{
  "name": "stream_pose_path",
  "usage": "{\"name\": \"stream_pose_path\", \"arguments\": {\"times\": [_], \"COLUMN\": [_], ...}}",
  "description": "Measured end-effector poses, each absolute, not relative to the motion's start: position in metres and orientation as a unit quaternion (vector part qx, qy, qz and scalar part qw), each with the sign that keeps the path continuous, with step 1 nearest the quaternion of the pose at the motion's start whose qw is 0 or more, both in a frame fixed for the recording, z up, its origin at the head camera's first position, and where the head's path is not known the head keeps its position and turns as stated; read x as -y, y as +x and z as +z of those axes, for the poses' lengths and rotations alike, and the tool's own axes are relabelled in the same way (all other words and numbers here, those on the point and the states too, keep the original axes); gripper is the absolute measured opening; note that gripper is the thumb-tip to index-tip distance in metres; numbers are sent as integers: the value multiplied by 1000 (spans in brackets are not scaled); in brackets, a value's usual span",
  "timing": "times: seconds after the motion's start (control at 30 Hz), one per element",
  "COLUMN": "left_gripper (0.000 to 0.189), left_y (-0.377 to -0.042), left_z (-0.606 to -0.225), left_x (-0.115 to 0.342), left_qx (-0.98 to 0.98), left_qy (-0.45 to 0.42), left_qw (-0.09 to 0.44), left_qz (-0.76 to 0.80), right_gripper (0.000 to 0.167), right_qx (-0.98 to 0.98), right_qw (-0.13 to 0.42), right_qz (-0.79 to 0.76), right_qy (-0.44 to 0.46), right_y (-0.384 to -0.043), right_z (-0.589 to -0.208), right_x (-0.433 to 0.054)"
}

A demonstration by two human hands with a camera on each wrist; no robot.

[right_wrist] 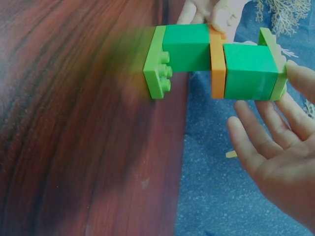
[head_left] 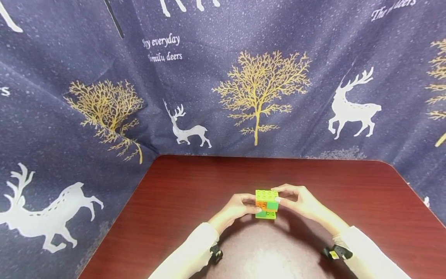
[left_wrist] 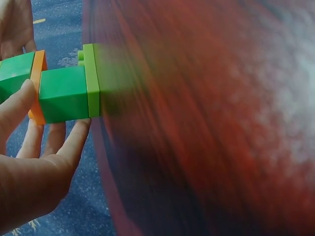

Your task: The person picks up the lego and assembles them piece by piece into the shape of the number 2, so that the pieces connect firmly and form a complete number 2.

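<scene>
both hands are closed around a brick stack, held just above the table: left hand pinching its left side, right hand its right. beyond, a deer-print cloth is hung.

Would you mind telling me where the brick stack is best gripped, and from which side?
Probably by the smooth flat sides of the brick stack, with the left hand and right hand coming from opposite sides. The lime plate carries studs, so its face gives poorer purchase.
</scene>
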State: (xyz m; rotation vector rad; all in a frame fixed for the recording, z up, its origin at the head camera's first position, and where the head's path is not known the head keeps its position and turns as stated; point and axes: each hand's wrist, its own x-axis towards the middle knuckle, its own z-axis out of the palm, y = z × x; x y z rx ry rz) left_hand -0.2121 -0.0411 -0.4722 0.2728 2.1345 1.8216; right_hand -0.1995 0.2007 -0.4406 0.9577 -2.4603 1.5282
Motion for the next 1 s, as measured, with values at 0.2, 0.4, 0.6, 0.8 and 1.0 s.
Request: {"name": "stream_pose_path", "arguments": {"times": [0.2,0.4,0.6,0.8,1.0], "left_gripper": [33,31,34,39,38], "left_y": [-211,-208,-205,-203,-204], "left_z": [-472,-470,-470,-469,-467], "left_x": [38,38,38,39,41], "left_qx": [-757,-761,-753,-745,-743], "left_qy": [91,89,92,96,92], "left_qw": [154,141,141,146,148], "left_qz": [628,627,636,644,647], "right_gripper": [31,37,42,39,35], "right_qx": [805,802,796,793,778], "right_qw": [31,17,9,27,26], "right_qz": [505,511,521,524,546], "right_qy": [308,307,310,309,309], "right_y": [-197,-195,-195,-195,-196], "right_z": [-442,-440,-443,-449,-452], "right_x": [-202,-201,-201,-202,-201]}}
